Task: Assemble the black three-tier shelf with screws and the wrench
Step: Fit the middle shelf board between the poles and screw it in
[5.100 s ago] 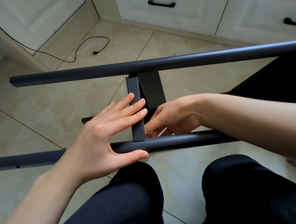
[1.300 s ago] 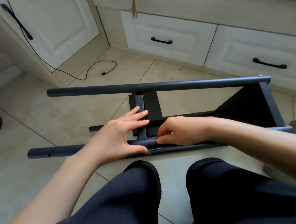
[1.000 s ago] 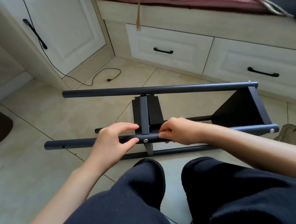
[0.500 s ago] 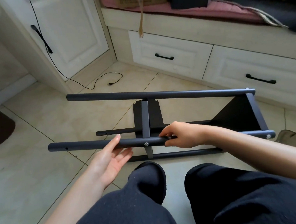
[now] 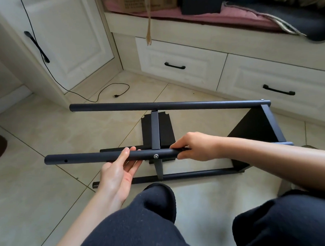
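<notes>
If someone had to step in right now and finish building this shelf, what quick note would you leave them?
Right hand grips the near pole beside the middle screw. Left hand cups the same pole from below, fingers loose.
The frame lies on its side on the floor.
Done: the end shelf and middle shelf are fitted.
Left: the hole near the pole's free end is empty, so the third shelf remains. No wrench in view.

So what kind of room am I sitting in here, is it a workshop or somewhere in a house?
Most likely a room at home, not a workshop: a cream tiled floor, white built-in drawers under a cushioned window-style bench, and a tall white cabinet door. The shelf frame lies on the floor.
</notes>
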Motion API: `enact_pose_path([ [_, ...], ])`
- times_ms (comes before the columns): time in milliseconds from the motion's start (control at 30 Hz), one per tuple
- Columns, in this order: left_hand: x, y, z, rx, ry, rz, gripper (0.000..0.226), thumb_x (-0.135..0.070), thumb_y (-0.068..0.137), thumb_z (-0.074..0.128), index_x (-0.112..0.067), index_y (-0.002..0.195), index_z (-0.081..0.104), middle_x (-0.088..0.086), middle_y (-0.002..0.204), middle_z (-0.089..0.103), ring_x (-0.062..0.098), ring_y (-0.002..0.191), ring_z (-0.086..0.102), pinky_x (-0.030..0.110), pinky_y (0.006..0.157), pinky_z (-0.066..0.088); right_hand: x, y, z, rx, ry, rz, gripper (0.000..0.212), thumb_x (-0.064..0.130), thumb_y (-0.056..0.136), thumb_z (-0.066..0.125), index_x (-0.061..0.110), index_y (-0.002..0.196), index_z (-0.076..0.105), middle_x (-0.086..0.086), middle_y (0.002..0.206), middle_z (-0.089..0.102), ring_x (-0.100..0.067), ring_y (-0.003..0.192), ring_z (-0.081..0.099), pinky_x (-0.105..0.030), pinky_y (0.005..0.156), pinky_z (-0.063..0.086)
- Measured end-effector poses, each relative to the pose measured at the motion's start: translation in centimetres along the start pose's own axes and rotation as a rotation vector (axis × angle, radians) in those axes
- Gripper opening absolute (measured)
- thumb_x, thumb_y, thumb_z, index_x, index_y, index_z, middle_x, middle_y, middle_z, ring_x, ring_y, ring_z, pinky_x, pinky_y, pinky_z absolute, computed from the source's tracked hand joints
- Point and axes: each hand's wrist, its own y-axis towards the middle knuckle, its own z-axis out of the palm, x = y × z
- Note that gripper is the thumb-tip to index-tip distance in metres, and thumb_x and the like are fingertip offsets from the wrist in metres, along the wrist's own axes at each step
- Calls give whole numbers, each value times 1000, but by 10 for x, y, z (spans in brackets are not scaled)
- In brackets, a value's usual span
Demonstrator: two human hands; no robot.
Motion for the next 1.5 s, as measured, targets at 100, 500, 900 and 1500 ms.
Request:
enact_pose_path([
  [100, -2, -1, 7, 20, 4, 12, 13, -3, 97, 61, 0, 107, 53, 18, 86, 76, 31, 95, 75, 44, 73, 62, 0, -3, -6, -29, -16, 29, 22, 22, 97, 57, 21, 116, 67, -8, 103, 69, -28, 96, 61, -38, 89, 51],
  [500, -54, -23, 91, 159, 217, 153, 16, -5, 96, 63, -5, 107, 52, 16, 95, 74, 23, 87, 77, 39, 66, 64, 14, -46, -50, -249, -102, 73, 15, 14, 99, 50, 9, 104, 63, -12, 97, 65, -30, 88, 59, -40, 81, 50],
  [900, -69, -68, 198, 417, 598, 303, 20, -13, 94, 67, -3, 109, 58, 13, 103, 73, 25, 94, 75, 45, 87, 59, -6, -115, -64, -583, 152, 224, 28, 20, 98, 59, 18, 125, 55, -6, 121, 63, -24, 106, 61, -35, 88, 52],
  [1500, -10, -153, 241, 859, 886, 557, 23, -12, 91, 74, -4, 103, 55, 17, 97, 72, 19, 83, 77, 31, 67, 62, -96, -231, -76, -939, 547, 556, 40, 38, 94, 63, 15, 125, 55, -5, 111, 66, -22, 101, 64, -46, 87, 57],
])
